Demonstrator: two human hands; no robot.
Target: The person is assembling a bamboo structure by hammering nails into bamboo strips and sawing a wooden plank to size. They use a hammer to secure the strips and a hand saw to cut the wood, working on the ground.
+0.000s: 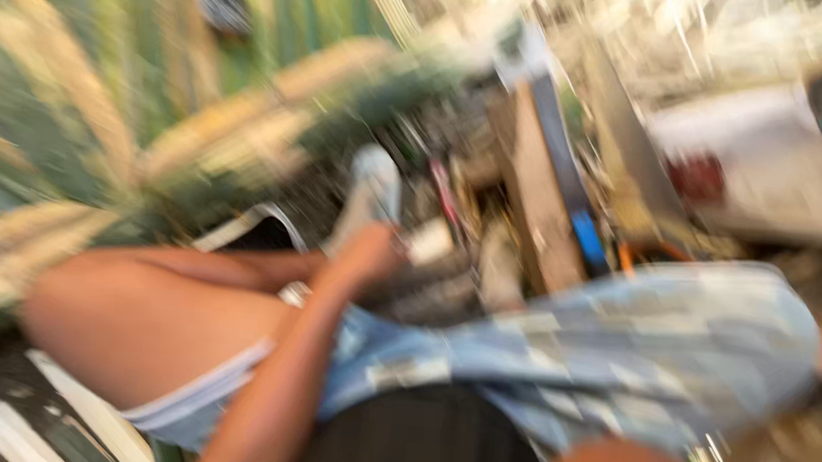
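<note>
Just beyond our left hand (364,252) lies a small pale object (427,241), the blurred fingers apparently touching it; grip unclear. Our right hand is out of view. We judge a reach; next, a steadier grasp seems required.

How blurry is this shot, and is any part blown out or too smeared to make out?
Head view: heavy motion blur throughout, edges streaked diagonally; the top right is washed out by glare; the left hand and a pale object above it are smeared, so any grip is unclear; the blue cloth reads only as colour.
</note>
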